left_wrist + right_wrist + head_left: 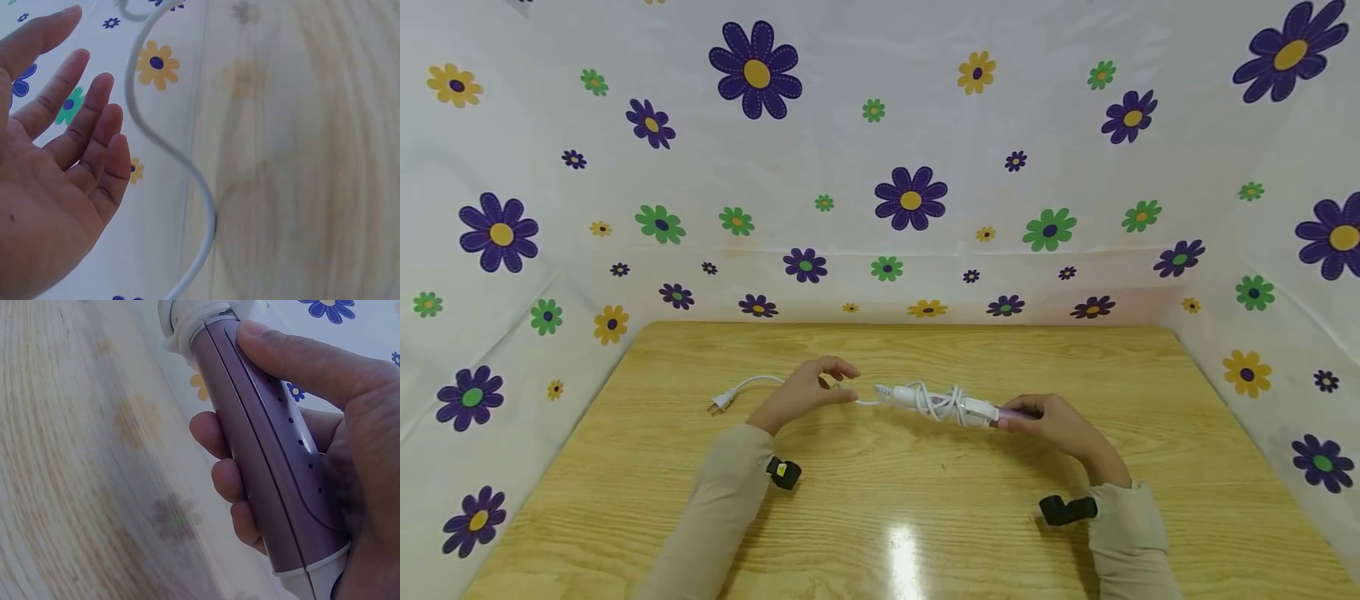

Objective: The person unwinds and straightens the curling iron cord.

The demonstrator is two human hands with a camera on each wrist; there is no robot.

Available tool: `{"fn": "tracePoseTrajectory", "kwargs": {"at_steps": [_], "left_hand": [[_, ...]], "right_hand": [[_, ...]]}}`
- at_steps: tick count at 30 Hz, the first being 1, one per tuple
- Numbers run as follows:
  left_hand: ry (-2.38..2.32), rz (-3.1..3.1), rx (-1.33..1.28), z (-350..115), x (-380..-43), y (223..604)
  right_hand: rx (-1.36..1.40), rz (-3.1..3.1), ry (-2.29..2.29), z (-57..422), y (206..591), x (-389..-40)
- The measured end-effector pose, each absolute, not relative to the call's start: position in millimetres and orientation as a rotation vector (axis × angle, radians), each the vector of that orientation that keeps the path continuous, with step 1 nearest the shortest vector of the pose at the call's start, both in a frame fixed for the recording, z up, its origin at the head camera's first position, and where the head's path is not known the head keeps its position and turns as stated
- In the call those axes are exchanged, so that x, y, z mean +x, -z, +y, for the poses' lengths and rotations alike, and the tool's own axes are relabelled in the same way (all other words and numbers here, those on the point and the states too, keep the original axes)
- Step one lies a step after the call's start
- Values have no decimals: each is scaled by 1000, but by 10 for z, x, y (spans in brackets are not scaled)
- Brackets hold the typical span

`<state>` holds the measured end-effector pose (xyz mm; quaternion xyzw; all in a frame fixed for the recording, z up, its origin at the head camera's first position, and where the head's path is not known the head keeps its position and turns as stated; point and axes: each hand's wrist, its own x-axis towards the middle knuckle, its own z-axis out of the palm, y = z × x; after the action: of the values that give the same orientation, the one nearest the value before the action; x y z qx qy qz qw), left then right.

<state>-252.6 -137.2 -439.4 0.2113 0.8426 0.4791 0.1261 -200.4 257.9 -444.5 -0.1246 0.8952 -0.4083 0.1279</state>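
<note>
My right hand [1056, 427] grips a hair straightener [981, 410] by its purple barrel. In the right wrist view the fingers and thumb wrap round this barrel [253, 444], which has a row of small holes and a lengthwise seam. White cord [931, 406] is wound loosely round the white part of the tool. To the left, my left hand [808, 392] is held near the cord's free stretch. The left wrist view shows its palm and loosely bent fingers, apart from the white cord [209, 212]. A two-pin plug [721, 403] ends the cord at the left.
The straightener is over a wood-grain table [880, 500]. Behind it and at both sides stands a white flower-print sheet [820, 150]. A black wrist camera [786, 474] sits at the left cuff, another black wrist camera [1066, 509] at the right.
</note>
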Motion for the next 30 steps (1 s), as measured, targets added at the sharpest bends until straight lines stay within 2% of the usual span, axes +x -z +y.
{"fn": "tracePoseTrajectory", "kwargs": {"at_steps": [18, 30], "left_hand": [[-1313, 2503, 525, -1157, -2527, 4552], [-1280, 2563, 556, -1134, -2541, 4588]], "right_hand": [[-375, 2602, 1205, 2577, 4419, -1987], [-384, 2593, 1214, 2607, 4408, -1972]]}}
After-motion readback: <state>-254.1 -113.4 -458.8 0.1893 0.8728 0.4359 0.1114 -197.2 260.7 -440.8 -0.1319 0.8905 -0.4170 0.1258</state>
